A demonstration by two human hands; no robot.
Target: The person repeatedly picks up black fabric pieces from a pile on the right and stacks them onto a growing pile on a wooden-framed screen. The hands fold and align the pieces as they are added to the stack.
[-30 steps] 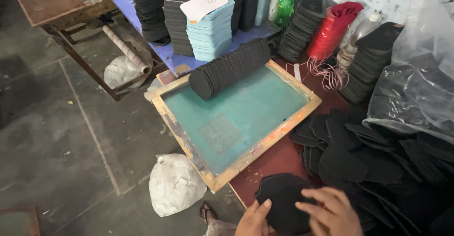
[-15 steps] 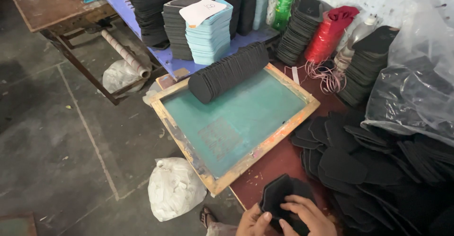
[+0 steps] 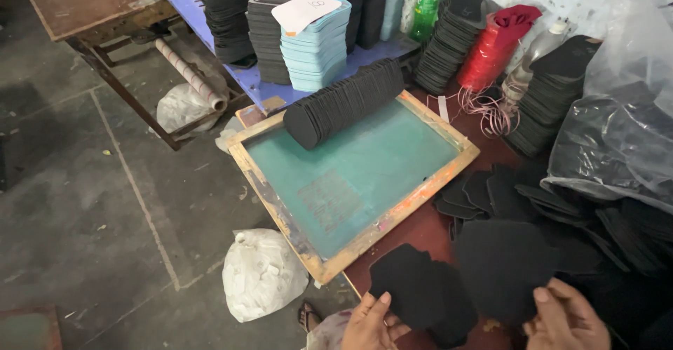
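The left hand point(image 3: 368, 324) pinched a stack of black foam cut-outs point(image 3: 413, 294); the right hand point(image 3: 566, 322) pinched a single black foam sheet point(image 3: 503, 260) above the red worktop point(image 3: 413, 234).

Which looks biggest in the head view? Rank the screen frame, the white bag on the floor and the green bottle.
1. Screen frame, largest by far.
2. White bag.
3. Green bottle, smallest as seen, though it stands farther from the camera and is partly hidden by stacks, so its true size is unsure.

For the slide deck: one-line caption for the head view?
Left hand and right hand each hold a black foam cutout beside a wooden-framed printing screen.
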